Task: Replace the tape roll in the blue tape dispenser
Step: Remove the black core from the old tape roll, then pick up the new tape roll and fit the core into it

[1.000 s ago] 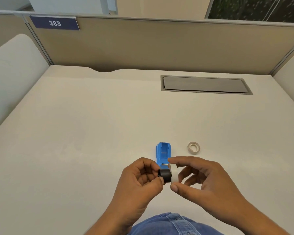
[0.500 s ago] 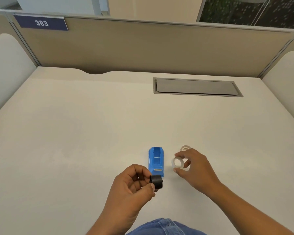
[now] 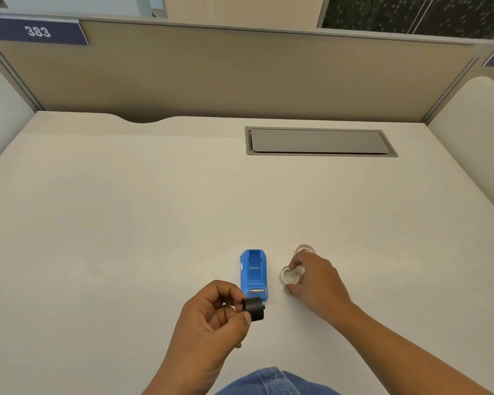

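- Supporting every item, the surface [image 3: 126,223] is carrying the blue tape dispenser [image 3: 253,273], which is lying with its long axis running away from the person, cutter end nearest the body and its roll bay open and empty.
- Reaching out on the dispenser's right side, the right hand [image 3: 314,280] is lowering a clear tape roll [image 3: 289,275] flat toward the surface just beside the dispenser; thumb and fingers are curled loosely around the roll's rim, and whether the grip is already releasing cannot be told.
- Holding near the body, the left hand [image 3: 211,320] is pinching the black hub [image 3: 253,308] between thumb and forefinger, the hub sitting just in front of the dispenser's near end, its axle pointing left to right.
- Lying just beyond the right hand's fingertips, a second tape roll [image 3: 304,248] is partly hidden; the right hand is by far the nearer to it, the left being well apart across the dispenser.
- Judging the next move: it is depending on that second roll, lying forward and slightly right of the right-hand grip.
- Comparing with one second earlier: the two hands are no longer meeting over the hub; the roll is now separated from the hub and carried rightward, while the dispenser is keeping its position.
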